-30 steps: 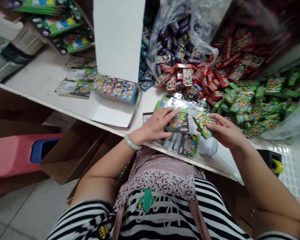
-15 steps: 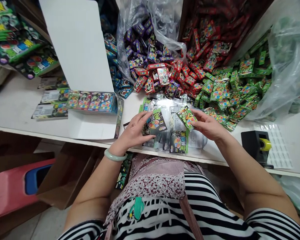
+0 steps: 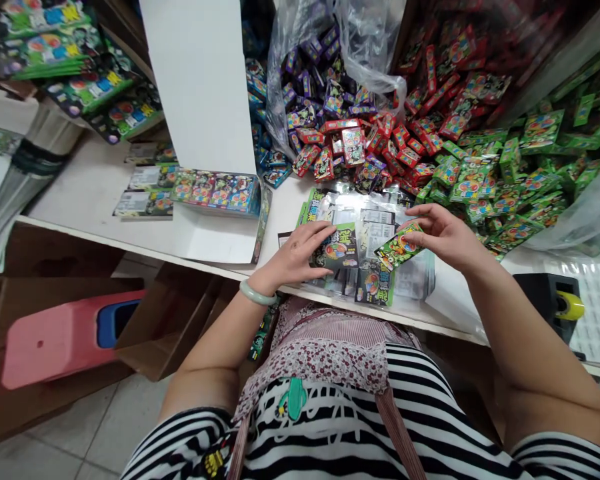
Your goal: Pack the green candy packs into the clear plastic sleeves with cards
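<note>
My left hand [image 3: 298, 255], with a pale green bangle at the wrist, lies with fingers flat on a dark printed card [image 3: 338, 249] that tops a stack of clear plastic packs [image 3: 375, 230] at the table's front edge. My right hand [image 3: 443, 233] pinches a small green box [image 3: 398, 247], tilted, just above the right side of that stack. Another dark card [image 3: 373, 285] lies at the stack's near edge.
Behind the stack lie heaps of small boxes: purple ones in a clear bag [image 3: 325, 87], red ones [image 3: 420, 127], green ones [image 3: 510, 180]. A tray of filled packs [image 3: 215, 190] with an upright white card sits left. A tape dispenser [image 3: 555, 303] stands right. A pink stool [image 3: 65, 333] is below.
My right hand has lowered and tilted the green box toward the stack. My left hand stays on the dark card. The camera view shifted.
</note>
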Demonstrator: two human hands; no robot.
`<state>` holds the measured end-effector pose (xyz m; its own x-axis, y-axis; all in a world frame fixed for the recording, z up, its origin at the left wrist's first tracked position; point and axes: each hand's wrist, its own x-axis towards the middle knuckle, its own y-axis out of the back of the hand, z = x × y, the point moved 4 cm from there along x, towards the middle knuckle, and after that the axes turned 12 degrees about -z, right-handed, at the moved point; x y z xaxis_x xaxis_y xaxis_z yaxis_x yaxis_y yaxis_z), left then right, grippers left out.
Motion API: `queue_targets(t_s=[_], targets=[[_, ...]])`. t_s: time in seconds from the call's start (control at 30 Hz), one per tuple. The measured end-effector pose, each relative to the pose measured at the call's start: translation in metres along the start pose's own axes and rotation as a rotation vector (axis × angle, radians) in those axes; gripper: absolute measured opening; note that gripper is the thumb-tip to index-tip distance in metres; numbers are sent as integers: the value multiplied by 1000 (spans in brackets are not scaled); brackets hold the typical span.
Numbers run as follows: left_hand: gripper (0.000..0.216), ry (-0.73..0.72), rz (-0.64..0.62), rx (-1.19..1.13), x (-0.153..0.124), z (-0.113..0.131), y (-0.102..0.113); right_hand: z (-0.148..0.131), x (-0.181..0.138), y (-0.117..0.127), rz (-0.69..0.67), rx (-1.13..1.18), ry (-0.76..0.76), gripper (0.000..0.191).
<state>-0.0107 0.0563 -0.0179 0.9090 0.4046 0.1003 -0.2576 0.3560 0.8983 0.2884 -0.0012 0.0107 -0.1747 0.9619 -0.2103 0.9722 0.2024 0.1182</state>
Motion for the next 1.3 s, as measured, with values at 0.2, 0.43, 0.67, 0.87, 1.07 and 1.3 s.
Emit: queue_targets(t_s=[0.2,0.43,0.67,0.87,1.07,1.3], targets=[[93,-57,-14,12,8,10,0,-16,28,-26,4,-286,119,39],[91,-37,44,71,3,9,1,-15,31,-50,47,-452,254,16],[90,-39,42,70,4,16,-5,-10,19,-55,92,-339,196,26],[93,62,101,49,7,14,-1,-6,6,-73,20,-250,140,30],[92,66,146,49,5,4,-1,-4,38,-32,-38,-232,44,41],[94,149,191,85,-3,-6,10,-35,134,46,275,-1309,-169,42]])
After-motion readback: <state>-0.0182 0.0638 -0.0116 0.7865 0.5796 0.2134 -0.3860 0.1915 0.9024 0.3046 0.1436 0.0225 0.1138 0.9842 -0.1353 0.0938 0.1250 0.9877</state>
